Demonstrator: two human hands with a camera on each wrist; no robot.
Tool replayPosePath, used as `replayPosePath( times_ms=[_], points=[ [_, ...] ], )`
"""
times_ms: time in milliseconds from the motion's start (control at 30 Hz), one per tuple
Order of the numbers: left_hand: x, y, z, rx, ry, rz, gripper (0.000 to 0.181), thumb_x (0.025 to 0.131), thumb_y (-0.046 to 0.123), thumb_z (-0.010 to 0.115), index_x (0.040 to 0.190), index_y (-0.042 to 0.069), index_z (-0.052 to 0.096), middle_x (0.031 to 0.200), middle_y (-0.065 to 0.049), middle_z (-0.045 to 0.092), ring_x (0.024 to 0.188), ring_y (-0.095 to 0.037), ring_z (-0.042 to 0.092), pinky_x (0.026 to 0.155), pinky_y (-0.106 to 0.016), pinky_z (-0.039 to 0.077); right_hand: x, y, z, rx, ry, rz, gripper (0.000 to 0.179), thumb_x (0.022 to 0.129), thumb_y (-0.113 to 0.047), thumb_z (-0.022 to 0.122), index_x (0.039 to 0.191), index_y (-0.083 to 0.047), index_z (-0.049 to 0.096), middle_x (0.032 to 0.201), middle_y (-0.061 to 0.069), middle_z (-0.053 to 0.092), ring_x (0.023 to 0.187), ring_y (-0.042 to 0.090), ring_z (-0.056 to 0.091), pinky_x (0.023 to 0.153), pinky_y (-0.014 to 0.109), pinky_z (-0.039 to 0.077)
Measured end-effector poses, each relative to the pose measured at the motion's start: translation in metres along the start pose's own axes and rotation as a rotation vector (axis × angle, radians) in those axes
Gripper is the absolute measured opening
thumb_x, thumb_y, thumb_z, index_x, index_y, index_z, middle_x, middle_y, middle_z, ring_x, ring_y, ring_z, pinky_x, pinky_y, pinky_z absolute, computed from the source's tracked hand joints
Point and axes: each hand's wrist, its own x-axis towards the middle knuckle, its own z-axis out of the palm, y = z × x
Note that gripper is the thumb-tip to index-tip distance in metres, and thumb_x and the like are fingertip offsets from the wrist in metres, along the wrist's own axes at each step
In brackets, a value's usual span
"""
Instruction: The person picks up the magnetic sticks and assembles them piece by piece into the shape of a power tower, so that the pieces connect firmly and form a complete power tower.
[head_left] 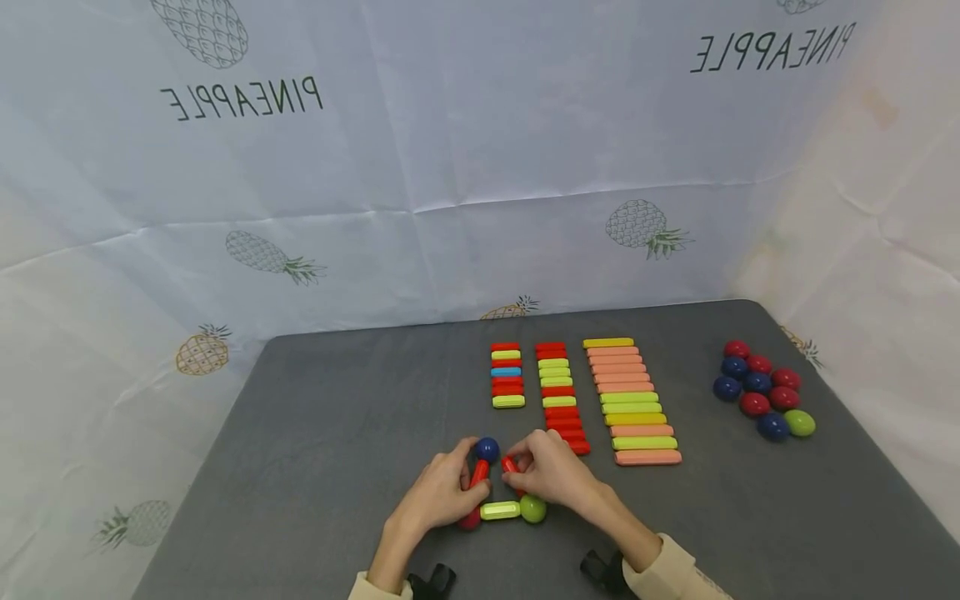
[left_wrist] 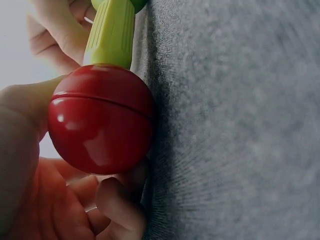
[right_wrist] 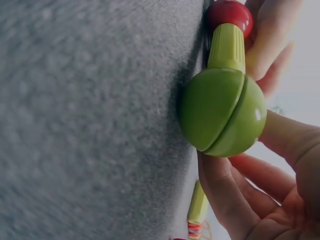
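1. Your left hand [head_left: 441, 489] — thumb and fingers pinching the left red rod [head_left: 480, 472], which meets the blue ball [head_left: 487, 450].
2. Your right hand [head_left: 553, 471] — pinching the right red rod [head_left: 509, 463], tip apart from that ball; forearms converge over the worktop [head_left: 337, 442].
3. Handling, as judged: steady the left rod, align the right tip, press straight.

Under my left hand [head_left: 438, 492] I see a dark gray table [head_left: 337, 417]. Far past my right hand [head_left: 553, 468] hangs a white cloth [head_left: 450, 125] with pineapples [head_left: 636, 223] and backward words [head_left: 772, 50] on it.
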Motion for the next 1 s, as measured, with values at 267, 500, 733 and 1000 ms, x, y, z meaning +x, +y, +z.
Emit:
replayPosePath(
  times_ms=[267, 500, 733, 1000],
  points=[
    [-0.001, 0.002, -0.002, 0.002, -0.038, 0.023, 0.059, 0.088, 0.017, 0.069, 0.142, 0.004, 0.051, 0.066, 0.009, 0.049, 0.047, -0.001, 0.04, 0.044, -0.02, 0.032, 0.001, 0.003, 0.003, 0.035, 0.006, -0.015, 0.023, 0.083, -0.012, 0.084, 0.099, 0.004, 0.079, 0.067, 0.002, 0.071, 0.052, 0.003, 0.055, 0.048, 0.017, 0.043],
    [-0.003, 0.002, -0.004, 0.035, -0.095, 0.047, 0.071, 0.091, 0.04, 0.072, 0.148, 0.006, 0.048, 0.076, 0.005, 0.059, 0.051, 0.0, 0.041, 0.048, -0.02, 0.034, 0.002, 0.005, 0.0, 0.037, 0.031, -0.048, 0.019, 0.084, -0.015, 0.084, 0.092, 0.002, 0.08, 0.072, 0.006, 0.075, 0.054, 0.001, 0.06, 0.052, 0.017, 0.049],
    [-0.003, 0.007, -0.005, 0.12, -0.205, -0.005, 0.115, 0.072, 0.06, 0.087, 0.161, 0.015, 0.03, 0.116, -0.004, 0.068, 0.091, -0.01, 0.061, 0.075, -0.034, 0.053, 0.026, 0.0, -0.014, -0.189, 0.223, -0.123, 0.018, 0.086, -0.008, 0.08, 0.102, 0.002, 0.079, 0.087, 0.009, 0.076, 0.075, 0.016, 0.068, 0.069, 0.027, 0.058],
    [-0.001, 0.004, -0.001, 0.074, -0.083, 0.029, 0.101, 0.075, 0.05, 0.088, 0.155, 0.013, 0.039, 0.074, 0.007, 0.049, 0.061, -0.004, 0.044, 0.051, -0.022, 0.033, 0.058, -0.001, -0.014, -0.433, 0.141, -0.126, 0.019, 0.086, 0.003, 0.076, 0.106, 0.003, 0.078, 0.103, 0.017, 0.076, 0.091, 0.033, 0.065, 0.086, 0.043, 0.056]
  ],
)
